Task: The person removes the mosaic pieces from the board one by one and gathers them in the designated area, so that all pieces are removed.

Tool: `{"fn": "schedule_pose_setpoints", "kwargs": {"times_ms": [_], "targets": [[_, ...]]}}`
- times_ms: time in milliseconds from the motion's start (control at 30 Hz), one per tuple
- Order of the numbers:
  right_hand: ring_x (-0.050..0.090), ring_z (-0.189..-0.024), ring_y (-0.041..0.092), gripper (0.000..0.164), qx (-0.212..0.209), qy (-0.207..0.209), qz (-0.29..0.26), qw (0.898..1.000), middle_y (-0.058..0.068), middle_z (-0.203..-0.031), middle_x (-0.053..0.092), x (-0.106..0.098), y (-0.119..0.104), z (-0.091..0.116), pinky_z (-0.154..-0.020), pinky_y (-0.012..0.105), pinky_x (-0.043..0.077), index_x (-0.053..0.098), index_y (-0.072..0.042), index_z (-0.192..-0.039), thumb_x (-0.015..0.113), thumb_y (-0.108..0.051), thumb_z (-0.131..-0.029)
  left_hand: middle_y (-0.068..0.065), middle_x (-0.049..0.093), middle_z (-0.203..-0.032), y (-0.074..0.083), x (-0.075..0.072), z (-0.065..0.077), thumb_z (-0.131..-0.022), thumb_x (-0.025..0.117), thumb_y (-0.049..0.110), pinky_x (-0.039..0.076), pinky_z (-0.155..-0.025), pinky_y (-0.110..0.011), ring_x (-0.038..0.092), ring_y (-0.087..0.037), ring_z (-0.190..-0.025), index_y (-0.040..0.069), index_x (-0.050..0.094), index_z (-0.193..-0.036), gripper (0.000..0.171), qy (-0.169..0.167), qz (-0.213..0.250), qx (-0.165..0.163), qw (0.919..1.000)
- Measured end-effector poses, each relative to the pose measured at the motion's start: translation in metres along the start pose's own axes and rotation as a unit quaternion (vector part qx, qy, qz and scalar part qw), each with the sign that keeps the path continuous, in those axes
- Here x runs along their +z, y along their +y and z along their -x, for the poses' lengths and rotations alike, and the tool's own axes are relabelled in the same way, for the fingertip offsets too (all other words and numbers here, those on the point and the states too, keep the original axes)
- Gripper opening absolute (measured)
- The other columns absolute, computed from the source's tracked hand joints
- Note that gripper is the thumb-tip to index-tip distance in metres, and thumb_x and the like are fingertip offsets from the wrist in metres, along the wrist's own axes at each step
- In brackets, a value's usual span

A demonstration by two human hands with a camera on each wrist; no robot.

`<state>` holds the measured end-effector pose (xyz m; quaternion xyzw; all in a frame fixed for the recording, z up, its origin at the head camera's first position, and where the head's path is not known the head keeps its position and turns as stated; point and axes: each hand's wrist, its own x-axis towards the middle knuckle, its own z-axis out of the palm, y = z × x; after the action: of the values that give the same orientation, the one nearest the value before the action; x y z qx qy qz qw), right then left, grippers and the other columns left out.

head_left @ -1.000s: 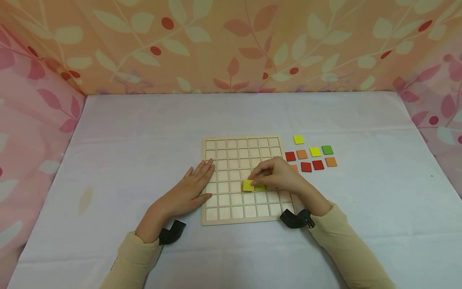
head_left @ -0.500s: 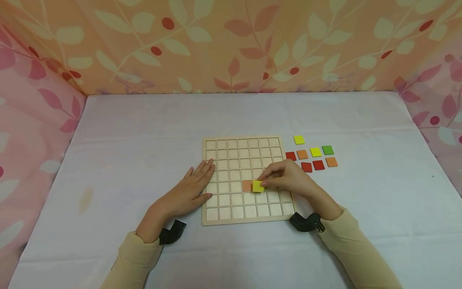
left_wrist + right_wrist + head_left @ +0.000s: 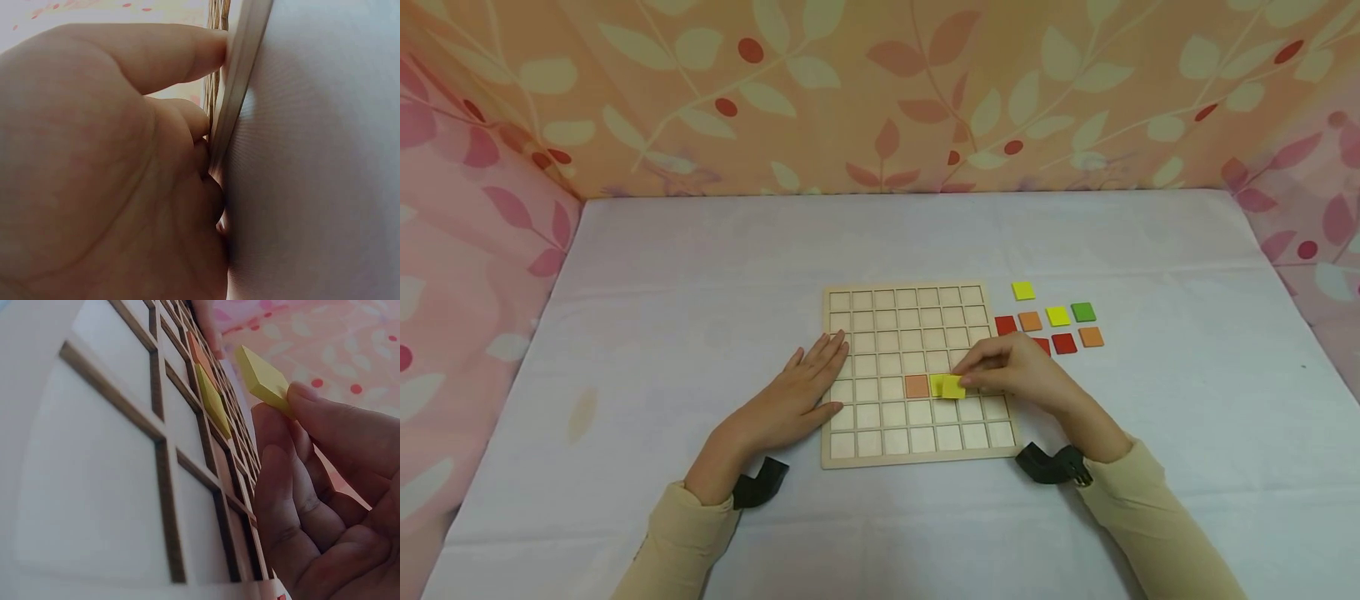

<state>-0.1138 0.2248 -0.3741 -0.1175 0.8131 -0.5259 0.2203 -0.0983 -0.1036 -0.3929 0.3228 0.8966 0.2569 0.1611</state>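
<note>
A wooden grid board (image 3: 917,458) lies on the table. In its cells, an orange tile (image 3: 917,387) sits just left of a yellow tile (image 3: 935,385). My right hand (image 3: 1026,375) pinches a second yellow tile (image 3: 264,374) between thumb and fingers; in the right wrist view it is raised off the board. Seen from the head, this held tile partly covers the seated yellow one. My left hand (image 3: 782,404) lies with extended fingers at the board's left edge, thumb and fingertips on the frame. In the left wrist view the thumb (image 3: 181,59) touches the board's side.
Right of the board lie loose square tiles: a green one (image 3: 1083,312), yellow ones (image 3: 1023,291), red ones (image 3: 1064,343) and orange ones (image 3: 1092,337). My right hand hides part of that group. A white cloth covers the table (image 3: 700,275); patterned fabric (image 3: 880,100) rises behind.
My right hand has moved right across the board with the held yellow tile. The seated orange tile, covered a second ago, now shows. My left hand stays in place.
</note>
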Motion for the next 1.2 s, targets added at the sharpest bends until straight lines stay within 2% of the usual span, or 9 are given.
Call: {"fn": "schedule_pose_setpoints", "kwargs": {"times_ms": [267, 500, 733, 1033, 1200], "targets": [[0.065, -0.075, 0.016, 0.014, -0.006, -0.005, -0.011, 1.0, 0.007, -0.091, 0.07, -0.007, 0.003, 0.005, -0.063, 0.024, 0.052, 0.074, -0.004, -0.092, 0.076, -0.01, -0.079, -0.01, -0.001, -0.158, 0.0, 0.0, 0.0, -0.096, 0.053, 0.023, 0.002, -0.113, -0.051, -0.005, -0.025, -0.144, 0.0, 0.009, -0.15, 0.073, -0.001, 0.002, -0.001, 1.0], [0.067, -0.079, 0.017, 0.014, -0.003, -0.011, -0.03, 0.999, 0.01, -0.093, 0.069, -0.012, 0.003, 0.007, -0.069, 0.027, 0.054, 0.073, -0.002, -0.092, 0.076, -0.007, -0.079, -0.009, -0.002, -0.158, -0.002, 0.002, 0.001, -0.096, 0.053, 0.024, 0.002, -0.113, -0.051, -0.005, -0.024, -0.144, 0.001, 0.007, -0.15, 0.074, 0.001, 0.0, 0.0, 1.0], [0.066, -0.079, 0.018, 0.014, -0.009, -0.015, -0.027, 0.999, 0.012, -0.094, 0.069, -0.017, 0.005, 0.008, -0.067, 0.026, 0.054, 0.073, -0.001, -0.092, 0.075, -0.006, -0.079, -0.009, -0.002, -0.158, -0.002, 0.001, 0.002, -0.096, 0.053, 0.023, 0.003, -0.113, -0.05, -0.005, -0.024, -0.144, 0.001, 0.008, -0.15, 0.074, 0.004, 0.0, 0.005, 1.0], [0.065, -0.075, 0.019, 0.015, -0.014, 0.002, -0.024, 1.0, 0.006, -0.091, 0.069, -0.023, 0.006, 0.011, -0.066, 0.027, 0.054, 0.071, 0.004, -0.092, 0.074, -0.002, -0.079, -0.009, -0.002, -0.158, -0.002, 0.001, 0.002, -0.096, 0.053, 0.023, 0.002, -0.113, -0.05, -0.005, -0.024, -0.144, 0.002, 0.007, -0.151, 0.074, 0.002, 0.0, 0.003, 1.0], [0.065, -0.074, 0.021, 0.013, -0.019, 0.007, -0.011, 1.0, 0.011, -0.091, 0.069, -0.027, 0.007, 0.011, -0.066, 0.027, 0.053, 0.072, 0.001, -0.092, 0.073, -0.002, -0.08, -0.008, -0.002, -0.158, -0.003, 0.001, 0.001, -0.097, 0.052, 0.023, 0.002, -0.113, -0.051, -0.005, -0.024, -0.144, 0.002, 0.007, -0.151, 0.074, 0.002, 0.0, 0.004, 1.0]]}}
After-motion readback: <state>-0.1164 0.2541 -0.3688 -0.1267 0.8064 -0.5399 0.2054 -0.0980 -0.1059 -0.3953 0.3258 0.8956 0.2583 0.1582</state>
